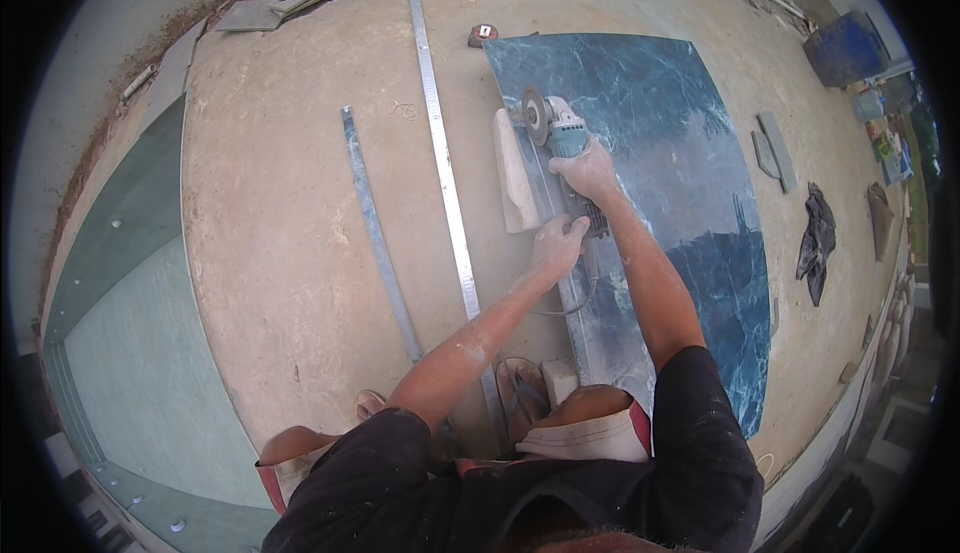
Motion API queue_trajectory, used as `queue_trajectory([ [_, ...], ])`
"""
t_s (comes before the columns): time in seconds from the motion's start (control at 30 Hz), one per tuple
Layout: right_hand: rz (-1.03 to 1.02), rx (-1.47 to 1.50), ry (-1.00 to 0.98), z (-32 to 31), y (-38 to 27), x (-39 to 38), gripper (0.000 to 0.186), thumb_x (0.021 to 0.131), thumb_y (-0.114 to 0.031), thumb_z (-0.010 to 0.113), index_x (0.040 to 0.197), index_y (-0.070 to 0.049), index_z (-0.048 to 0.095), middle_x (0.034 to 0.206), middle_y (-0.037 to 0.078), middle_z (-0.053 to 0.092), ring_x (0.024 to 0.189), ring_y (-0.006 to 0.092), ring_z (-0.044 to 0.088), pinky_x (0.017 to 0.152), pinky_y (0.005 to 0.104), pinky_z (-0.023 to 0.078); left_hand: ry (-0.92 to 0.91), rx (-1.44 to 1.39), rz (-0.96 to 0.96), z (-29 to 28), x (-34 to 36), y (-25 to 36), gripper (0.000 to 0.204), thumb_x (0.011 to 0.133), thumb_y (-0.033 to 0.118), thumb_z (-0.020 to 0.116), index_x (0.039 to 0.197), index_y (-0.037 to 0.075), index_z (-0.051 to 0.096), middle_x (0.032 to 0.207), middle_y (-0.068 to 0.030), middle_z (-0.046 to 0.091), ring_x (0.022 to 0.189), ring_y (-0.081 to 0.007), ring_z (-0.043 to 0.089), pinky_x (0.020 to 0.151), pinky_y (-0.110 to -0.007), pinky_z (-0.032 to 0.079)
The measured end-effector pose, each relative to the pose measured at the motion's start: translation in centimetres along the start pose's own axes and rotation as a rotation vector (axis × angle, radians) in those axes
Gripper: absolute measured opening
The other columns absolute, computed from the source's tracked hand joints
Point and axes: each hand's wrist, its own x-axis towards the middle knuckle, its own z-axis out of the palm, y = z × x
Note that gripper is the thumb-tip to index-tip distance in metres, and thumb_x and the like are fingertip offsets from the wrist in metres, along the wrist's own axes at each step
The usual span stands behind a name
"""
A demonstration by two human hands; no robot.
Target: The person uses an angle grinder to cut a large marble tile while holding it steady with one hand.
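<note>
A large blue marbled tile (665, 153) lies in front of me, its left edge coated with pale dust. Over that edge, my right hand (588, 169) is wrapped around a teal and grey angle grinder (568, 141). The grinder's round disc (537, 116) stands upright near the tile's far left part. My left hand (558, 249) is closed just behind the grinder's body, at the tile's left edge. What its fingers grip, if anything, is hidden. A cord (585, 301) curves below the hands.
Left of the tile lie a long metal straightedge (441, 143), a narrow blue strip (372, 213) and a whitish wedge-shaped piece (515, 178). A tape measure (483, 34) sits at the far corner. A green-lined pool (150, 343) drops away at left; a blue bin (846, 50) stands far right.
</note>
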Motion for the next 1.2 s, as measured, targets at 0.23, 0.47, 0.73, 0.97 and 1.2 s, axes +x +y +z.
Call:
queue_trajectory([
  [0.23, -0.021, 0.039, 0.008, -0.1, -0.2, 0.4, 0.072, 0.064, -0.032, 0.081, 0.123, 0.005, 0.064, 0.118, 0.027, 0.071, 0.112, 0.039, 0.069, 0.097, 0.0426, 0.053, 0.012, -0.039, -0.002, -0.1, -0.2, 0.9, 0.053, 0.099, 0.04, 0.063, 0.12, -0.008, 0.066, 0.096, -0.0186, 0.074, 0.073, -0.0229, 0.073, 0.069, -0.036, 0.056],
  [0.47, 0.0, 0.003, 0.053, 0.2, -0.6, 0.8, 0.071, 0.063, -0.034, 0.081, 0.118, 0.008, 0.065, 0.113, 0.028, 0.071, 0.109, 0.0393, 0.069, 0.096, 0.0423, 0.053, 0.034, -0.024, 0.02, 0.0, 0.8, -0.1, 0.051, 0.1, 0.038, 0.063, 0.122, -0.008, 0.066, 0.096, -0.0167, 0.073, 0.072, -0.0207, 0.072, 0.065, -0.034, 0.056],
  [0.73, -0.005, -0.019, 0.053, 0.5, -1.1, 1.7, 0.07, 0.062, -0.034, 0.081, 0.115, 0.01, 0.064, 0.112, 0.03, 0.071, 0.108, 0.0404, 0.069, 0.095, 0.0436, 0.053, 0.077, 0.031, 0.078, 0.4, 2.1, -2.0, 0.05, 0.1, 0.037, 0.064, 0.123, -0.007, 0.065, 0.092, -0.0138, 0.072, 0.069, -0.018, 0.07, 0.062, -0.033, 0.057],
  [0.97, 0.043, -0.062, 0.019, 0.3, -0.3, 2.9, 0.078, 0.065, -0.035, 0.078, 0.126, 0.009, 0.059, 0.119, 0.031, 0.068, 0.114, 0.0418, 0.067, 0.098, 0.0449, 0.053, 0.033, 0.03, 0.084, 0.4, 2.1, -0.8, 0.051, 0.1, 0.037, 0.064, 0.123, -0.008, 0.065, 0.09, -0.0137, 0.072, 0.071, -0.0179, 0.069, 0.063, -0.032, 0.057],
  [1.2, 0.022, -0.028, 0.005, 0.5, -1.6, 2.8, 0.076, 0.065, -0.035, 0.078, 0.123, 0.01, 0.06, 0.118, 0.032, 0.068, 0.114, 0.0422, 0.067, 0.098, 0.0443, 0.053, 0.064, 0.043, 0.078, -0.1, 2.7, -1.3, 0.05, 0.1, 0.037, 0.064, 0.123, -0.008, 0.065, 0.09, -0.0138, 0.072, 0.071, -0.0178, 0.069, 0.063, -0.032, 0.057],
])
